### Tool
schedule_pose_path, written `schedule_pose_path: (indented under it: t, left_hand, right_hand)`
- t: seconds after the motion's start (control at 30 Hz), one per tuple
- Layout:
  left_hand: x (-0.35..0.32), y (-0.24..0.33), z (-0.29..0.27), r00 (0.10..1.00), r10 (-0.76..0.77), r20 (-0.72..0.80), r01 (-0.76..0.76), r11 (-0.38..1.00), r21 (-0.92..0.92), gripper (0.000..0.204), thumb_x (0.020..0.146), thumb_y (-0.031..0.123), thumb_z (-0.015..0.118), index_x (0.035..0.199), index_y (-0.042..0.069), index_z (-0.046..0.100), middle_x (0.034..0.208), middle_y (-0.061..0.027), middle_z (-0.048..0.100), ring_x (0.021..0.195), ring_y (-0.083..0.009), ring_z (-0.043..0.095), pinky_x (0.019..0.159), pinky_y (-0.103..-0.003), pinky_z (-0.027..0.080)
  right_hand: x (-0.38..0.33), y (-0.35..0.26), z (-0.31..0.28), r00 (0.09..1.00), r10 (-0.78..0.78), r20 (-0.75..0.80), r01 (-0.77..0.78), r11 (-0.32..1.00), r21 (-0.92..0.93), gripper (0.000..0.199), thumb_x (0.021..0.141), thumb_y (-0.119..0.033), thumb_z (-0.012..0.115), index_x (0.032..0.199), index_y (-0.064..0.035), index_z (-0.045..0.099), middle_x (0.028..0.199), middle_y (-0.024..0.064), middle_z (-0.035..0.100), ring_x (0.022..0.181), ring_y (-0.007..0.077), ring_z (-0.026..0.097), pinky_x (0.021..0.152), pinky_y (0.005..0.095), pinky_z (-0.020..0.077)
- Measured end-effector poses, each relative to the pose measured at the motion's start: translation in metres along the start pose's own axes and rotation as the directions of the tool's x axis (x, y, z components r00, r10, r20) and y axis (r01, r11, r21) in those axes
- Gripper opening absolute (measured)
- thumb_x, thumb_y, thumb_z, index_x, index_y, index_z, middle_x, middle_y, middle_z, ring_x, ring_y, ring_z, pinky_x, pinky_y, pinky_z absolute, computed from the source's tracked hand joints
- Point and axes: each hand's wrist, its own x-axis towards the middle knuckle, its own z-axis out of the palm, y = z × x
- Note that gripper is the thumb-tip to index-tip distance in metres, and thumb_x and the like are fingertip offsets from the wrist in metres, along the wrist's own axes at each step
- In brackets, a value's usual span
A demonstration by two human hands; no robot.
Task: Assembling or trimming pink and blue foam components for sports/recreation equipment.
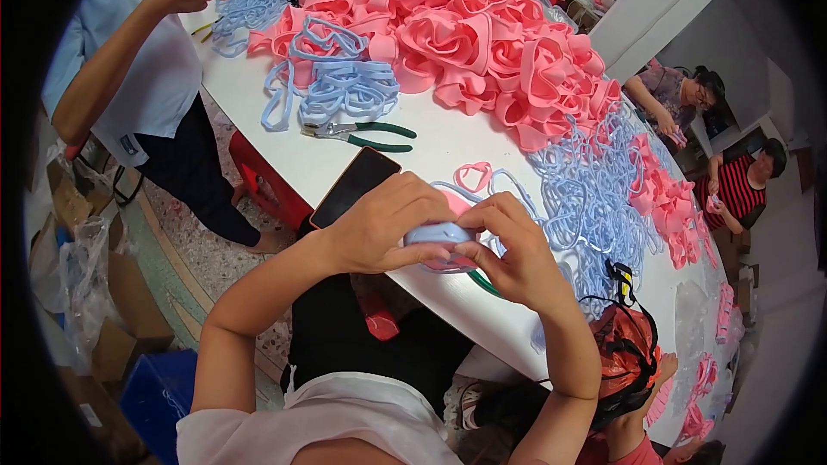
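Observation:
Close to the table's near edge, both my hands pinch a small rounded light blue and pink piece [438,233]; its exact kind I cannot make out. My left hand [379,222] wraps its left side, with the thumb along the lower edge. On the right end, the thumb and fingertips of my right hand [519,245] press together on the blue rim. Behind the piece lie light blue cords and a small pink loop [473,176]. A dark phone [355,186] rests beside my left hand. Just beyond it are pliers with green handles [366,133].
A large heap of soft pink bands [457,39] covers the far middle of the white table [250,112]. Tangled light blue cords [594,198] spread to the right. Someone in a light blue shirt [142,60] stands at the left; other people work at right. A black-and-red bag [622,353] sits near my right arm.

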Motion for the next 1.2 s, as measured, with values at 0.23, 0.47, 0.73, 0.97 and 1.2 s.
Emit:
schedule_pose_path:
  t: [0.23,0.47,0.73,0.97,1.2]
  left_hand:
    - [-0.007,0.004,0.007,0.991,0.102,-0.083,-0.095,0.992,0.082,0.034,0.074,0.003,0.075,0.104,0.000,0.059,0.097,-0.0145,0.059,0.081,-0.0307,0.055,0.071,-0.037,0.045]
    - [-0.012,0.006,0.017,0.975,-0.053,-0.214,0.094,0.978,0.185,0.030,0.074,0.003,0.073,0.100,0.000,0.059,0.094,-0.0130,0.056,0.085,-0.0299,0.055,0.073,-0.038,0.047]
    - [-0.007,0.002,0.018,0.979,-0.100,-0.176,0.119,0.988,0.101,0.020,0.078,0.004,0.070,0.096,0.000,0.060,0.092,-0.0120,0.057,0.084,-0.0290,0.055,0.073,-0.037,0.047]
    - [-0.006,-0.009,0.025,0.971,-0.055,-0.231,0.077,0.993,0.088,0.018,0.080,0.001,0.068,0.095,0.000,0.059,0.089,-0.0128,0.058,0.079,-0.0289,0.056,0.070,-0.037,0.047]
    - [-0.024,-0.022,0.007,0.929,-0.135,-0.344,0.101,0.988,-0.113,0.016,0.094,0.007,0.060,0.107,-0.001,0.057,0.100,-0.0144,0.059,0.084,-0.0203,0.054,0.074,-0.030,0.045]
  right_hand:
    - [0.003,0.005,0.007,1.000,0.010,0.009,-0.011,0.995,0.100,0.024,0.078,-0.004,0.074,0.098,-0.0006,0.062,0.089,0.0112,0.058,0.077,0.0253,0.057,0.067,0.0358,0.0475]
    - [0.005,0.007,0.033,0.956,-0.215,-0.199,0.139,0.932,-0.336,0.027,0.076,0.001,0.071,0.102,-0.0014,0.062,0.089,0.0113,0.058,0.080,0.0287,0.056,0.068,0.0379,0.0457]
    - [0.006,0.019,0.038,0.947,-0.275,-0.167,0.180,0.883,-0.434,0.024,0.079,0.001,0.067,0.101,0.0007,0.058,0.091,0.0132,0.056,0.080,0.0295,0.052,0.070,0.0382,0.0435]
    - [0.004,0.026,0.024,0.990,-0.091,-0.104,0.074,0.984,-0.159,0.030,0.086,-0.009,0.066,0.113,0.0013,0.058,0.099,0.0146,0.059,0.093,0.0291,0.057,0.080,0.0367,0.0455]
    - [-0.018,0.039,0.008,0.895,0.250,0.370,-0.445,0.422,0.790,0.055,0.094,-0.016,0.063,0.143,-0.0013,0.041,0.128,0.0106,0.056,0.120,0.0182,0.051,0.104,0.0340,0.0377]
